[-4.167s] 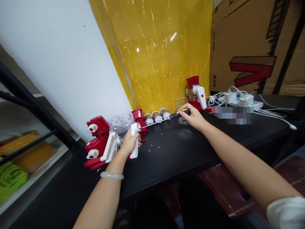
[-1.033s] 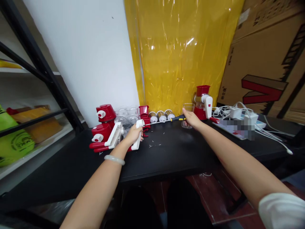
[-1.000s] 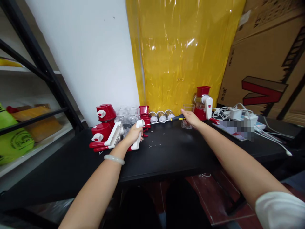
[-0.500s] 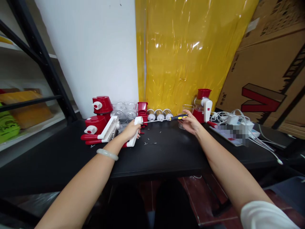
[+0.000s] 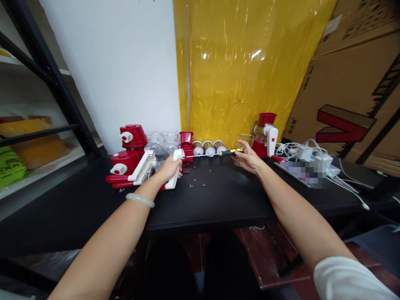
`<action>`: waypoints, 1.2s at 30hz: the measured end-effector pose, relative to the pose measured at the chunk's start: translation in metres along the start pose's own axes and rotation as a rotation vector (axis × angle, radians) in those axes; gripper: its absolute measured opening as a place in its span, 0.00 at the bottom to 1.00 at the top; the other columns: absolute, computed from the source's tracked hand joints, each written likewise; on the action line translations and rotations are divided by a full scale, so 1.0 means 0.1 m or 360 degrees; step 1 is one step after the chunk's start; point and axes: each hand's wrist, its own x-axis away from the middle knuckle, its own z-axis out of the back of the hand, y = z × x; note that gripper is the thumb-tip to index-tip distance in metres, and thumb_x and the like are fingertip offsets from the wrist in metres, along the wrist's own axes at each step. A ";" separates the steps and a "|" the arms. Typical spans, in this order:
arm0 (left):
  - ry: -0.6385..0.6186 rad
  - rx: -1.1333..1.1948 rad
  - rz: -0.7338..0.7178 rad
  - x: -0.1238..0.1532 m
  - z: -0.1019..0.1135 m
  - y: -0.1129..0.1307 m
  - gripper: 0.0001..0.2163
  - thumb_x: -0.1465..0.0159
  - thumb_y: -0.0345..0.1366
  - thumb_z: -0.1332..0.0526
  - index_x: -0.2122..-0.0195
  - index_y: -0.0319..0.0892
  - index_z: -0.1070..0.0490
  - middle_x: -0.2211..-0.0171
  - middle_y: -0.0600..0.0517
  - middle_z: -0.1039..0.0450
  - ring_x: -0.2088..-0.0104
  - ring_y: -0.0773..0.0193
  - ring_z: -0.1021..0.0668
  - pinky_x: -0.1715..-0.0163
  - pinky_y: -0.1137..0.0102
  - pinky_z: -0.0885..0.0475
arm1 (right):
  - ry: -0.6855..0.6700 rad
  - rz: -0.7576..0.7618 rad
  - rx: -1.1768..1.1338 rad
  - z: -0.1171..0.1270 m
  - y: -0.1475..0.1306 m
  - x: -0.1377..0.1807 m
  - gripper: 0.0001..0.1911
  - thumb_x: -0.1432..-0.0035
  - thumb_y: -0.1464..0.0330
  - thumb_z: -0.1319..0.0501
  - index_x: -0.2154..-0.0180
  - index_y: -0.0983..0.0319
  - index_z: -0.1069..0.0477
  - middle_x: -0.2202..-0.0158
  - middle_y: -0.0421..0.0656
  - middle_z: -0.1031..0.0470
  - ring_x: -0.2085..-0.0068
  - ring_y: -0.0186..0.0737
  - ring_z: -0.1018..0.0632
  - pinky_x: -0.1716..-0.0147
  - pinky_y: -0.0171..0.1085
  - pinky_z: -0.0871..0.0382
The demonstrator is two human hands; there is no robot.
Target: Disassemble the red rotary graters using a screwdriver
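Note:
My left hand [image 5: 169,168] is closed around a white crank handle [image 5: 173,179] with a red grip at its lower end. In my right hand [image 5: 248,158] is a screwdriver [image 5: 231,152] with a black and yellow handle, held level by the fingers. Its long shaft points left, and the tip meets the upper part of the crank handle; the exact contact is too small to see. Several small screws [image 5: 194,182] lie on the black table [image 5: 212,208] between my hands. Just behind the left hand are red plastic parts [image 5: 186,143].
Red housings [image 5: 125,161] and white crank arms [image 5: 144,166] stand at left, near clear plastic cups [image 5: 161,143]. Several metal grater drums [image 5: 208,148] line the back. An assembled red and white grater [image 5: 265,135], a tablet [image 5: 295,173] and tangled white cables [image 5: 315,156] occupy the right.
The screwdriver and both hands appear slightly further left and higher, partly with a small shift of the camera view. Both hands keep their hold.

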 end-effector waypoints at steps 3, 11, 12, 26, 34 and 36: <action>-0.0006 0.0020 -0.0001 0.00 -0.01 0.00 0.19 0.50 0.30 0.42 0.55 0.42 0.37 0.85 0.59 0.36 0.88 0.63 0.30 0.85 0.70 0.34 | -0.0009 -0.0009 -0.0072 -0.02 -0.02 0.01 0.33 0.64 0.60 0.27 0.57 0.50 0.39 0.69 0.34 0.30 0.63 0.38 0.24 0.61 0.42 0.28; 0.0011 -0.0040 -0.0046 -0.06 0.01 -0.06 0.17 0.51 0.29 0.43 0.58 0.42 0.37 0.85 0.59 0.35 0.88 0.63 0.30 0.86 0.71 0.33 | 0.0151 -0.0119 0.0559 0.02 0.18 -0.06 0.27 0.49 0.40 0.45 0.68 0.58 0.36 0.84 0.34 0.41 0.84 0.33 0.38 0.84 0.34 0.44; 0.0012 -0.0056 -0.0041 -0.05 0.00 -0.06 0.17 0.51 0.29 0.43 0.58 0.42 0.37 0.85 0.59 0.35 0.88 0.63 0.30 0.86 0.71 0.33 | 0.0186 -0.0107 0.0536 0.02 0.18 -0.06 0.26 0.49 0.41 0.42 0.68 0.57 0.36 0.83 0.33 0.41 0.84 0.31 0.39 0.84 0.33 0.46; 0.0004 -0.0198 0.0015 0.00 -0.02 -0.02 0.15 0.47 0.30 0.44 0.56 0.43 0.38 0.84 0.60 0.37 0.87 0.65 0.29 0.85 0.73 0.33 | 0.0128 -0.0266 -0.0002 -0.01 0.18 -0.04 0.20 0.46 0.49 0.39 0.64 0.59 0.32 0.75 0.40 0.27 0.74 0.37 0.24 0.74 0.37 0.29; 0.0017 -0.0221 0.0014 -0.03 0.00 -0.02 0.15 0.48 0.30 0.44 0.57 0.42 0.39 0.83 0.60 0.35 0.87 0.64 0.29 0.85 0.72 0.32 | 0.0235 -0.0131 0.0089 0.02 0.24 -0.09 0.18 0.52 0.56 0.33 0.64 0.57 0.35 0.76 0.33 0.32 0.81 0.28 0.33 0.83 0.29 0.42; 0.0024 -0.0219 0.0014 -0.02 -0.01 -0.01 0.15 0.48 0.30 0.44 0.57 0.42 0.39 0.84 0.60 0.36 0.87 0.64 0.29 0.85 0.72 0.32 | 0.0182 -0.0140 -0.0177 0.01 0.19 -0.07 0.23 0.58 0.65 0.30 0.60 0.54 0.36 0.70 0.33 0.30 0.75 0.30 0.28 0.77 0.30 0.35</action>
